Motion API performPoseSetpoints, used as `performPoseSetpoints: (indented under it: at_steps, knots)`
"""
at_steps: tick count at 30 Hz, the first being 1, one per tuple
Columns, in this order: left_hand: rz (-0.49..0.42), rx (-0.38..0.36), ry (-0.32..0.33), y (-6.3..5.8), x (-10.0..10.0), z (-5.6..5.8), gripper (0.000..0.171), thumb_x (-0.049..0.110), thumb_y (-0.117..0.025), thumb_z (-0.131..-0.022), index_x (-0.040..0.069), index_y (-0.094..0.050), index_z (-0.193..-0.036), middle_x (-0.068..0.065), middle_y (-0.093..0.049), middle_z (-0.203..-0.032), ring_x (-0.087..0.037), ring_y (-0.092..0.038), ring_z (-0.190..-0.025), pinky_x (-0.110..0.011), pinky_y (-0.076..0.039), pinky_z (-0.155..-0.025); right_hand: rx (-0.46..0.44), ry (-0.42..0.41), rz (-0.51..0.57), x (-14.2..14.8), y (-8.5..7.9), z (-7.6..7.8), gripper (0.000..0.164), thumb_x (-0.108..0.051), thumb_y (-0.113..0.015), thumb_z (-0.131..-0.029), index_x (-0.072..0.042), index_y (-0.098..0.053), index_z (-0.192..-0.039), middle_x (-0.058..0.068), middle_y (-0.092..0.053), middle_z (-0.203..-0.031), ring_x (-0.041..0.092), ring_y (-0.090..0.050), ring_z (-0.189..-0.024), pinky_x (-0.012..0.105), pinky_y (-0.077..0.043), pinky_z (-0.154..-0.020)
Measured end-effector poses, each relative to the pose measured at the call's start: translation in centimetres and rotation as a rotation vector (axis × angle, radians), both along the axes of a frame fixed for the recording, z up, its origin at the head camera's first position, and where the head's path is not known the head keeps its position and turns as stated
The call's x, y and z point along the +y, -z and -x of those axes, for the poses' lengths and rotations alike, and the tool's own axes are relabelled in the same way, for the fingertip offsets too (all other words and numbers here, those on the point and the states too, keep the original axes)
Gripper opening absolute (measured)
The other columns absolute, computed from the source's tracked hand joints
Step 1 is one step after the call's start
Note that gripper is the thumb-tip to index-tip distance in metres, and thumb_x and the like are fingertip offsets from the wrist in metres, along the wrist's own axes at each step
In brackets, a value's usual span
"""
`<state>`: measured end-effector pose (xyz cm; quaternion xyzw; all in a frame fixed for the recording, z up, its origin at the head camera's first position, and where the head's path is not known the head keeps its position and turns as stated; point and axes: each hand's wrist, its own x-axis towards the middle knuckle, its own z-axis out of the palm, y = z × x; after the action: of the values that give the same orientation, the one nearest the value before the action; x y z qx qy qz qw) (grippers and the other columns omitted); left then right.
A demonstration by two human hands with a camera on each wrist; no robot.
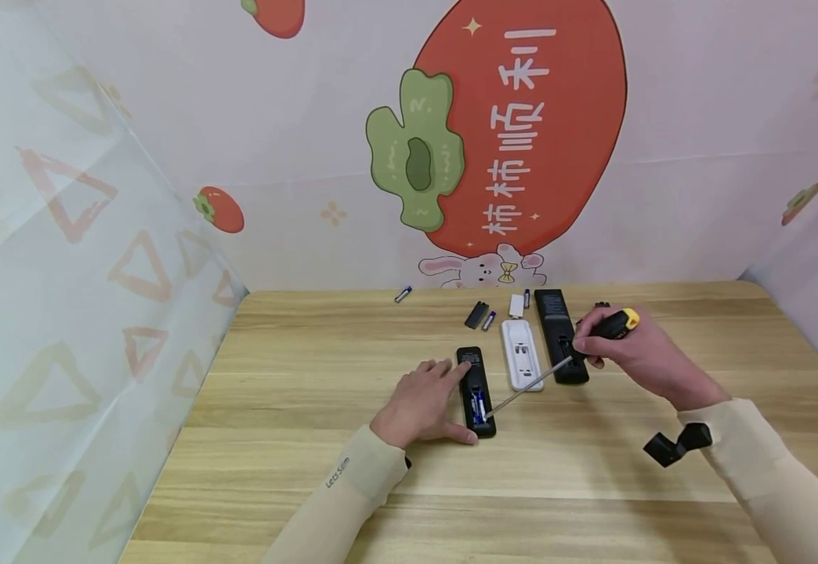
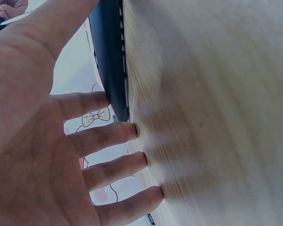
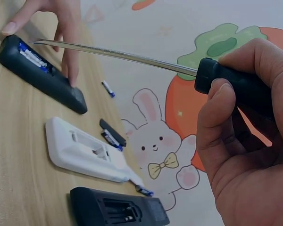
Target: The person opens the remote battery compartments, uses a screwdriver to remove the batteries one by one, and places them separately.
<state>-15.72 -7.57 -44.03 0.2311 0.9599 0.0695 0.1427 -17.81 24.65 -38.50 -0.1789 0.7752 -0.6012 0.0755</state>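
Note:
My right hand (image 1: 638, 356) grips the black and yellow handle of a screwdriver (image 3: 132, 57). Its metal shaft slants down to the left, the tip close over the battery compartment of a small black remote control (image 1: 470, 362). Blue and white batteries (image 3: 33, 59) lie inside that uncovered compartment. The remote lies back side up on the wooden table. My left hand (image 1: 423, 403) is spread along its left side, thumb at the near end and index fingertip on the upper part. In the left wrist view the other fingertips (image 2: 153, 194) reach down to the tabletop, straight and apart.
Right of the small remote lie a white remote (image 1: 530, 377) and a longer black remote (image 1: 554, 309), both with uncovered compartments. Behind are a black battery cover (image 1: 476, 315), a white cover (image 1: 516, 305) and loose batteries (image 1: 403, 294). A printed cloth wall (image 1: 296, 235) bounds the table's back.

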Motion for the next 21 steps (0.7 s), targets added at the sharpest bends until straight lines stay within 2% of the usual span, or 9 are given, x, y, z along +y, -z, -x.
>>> performPoseSetpoints:
  at_steps: [12, 21]
  knots:
    - [0.002, -0.003, -0.001, -0.3, 0.0, -0.1, 0.113, 0.072, -0.079, -0.070, 0.025, -0.030, -0.161, -0.012, -0.037, -0.160, -0.036, -0.036, -0.145, -0.055, -0.039, -0.110, 0.000, 0.043, -0.080, -0.5, 0.2, 0.0, 0.002, 0.000, -0.069, -0.093, -0.001, -0.068, -0.093, 0.005, -0.063, -0.087, 0.020, -0.060, -0.067, 0.030, -0.054, -0.065]
    - [0.009, 0.005, 0.004, -0.2, 0.0, -0.1, 0.113, 0.073, -0.078, -0.070, 0.024, -0.031, -0.161, -0.011, -0.038, -0.160, -0.036, -0.037, -0.145, -0.055, -0.041, -0.109, -0.024, 0.076, -0.124, -1.3, 0.0, 0.3, 0.013, -0.010, -0.072, -0.094, 0.000, -0.065, -0.097, 0.007, -0.062, -0.086, 0.021, -0.061, -0.070, 0.033, -0.054, -0.066]
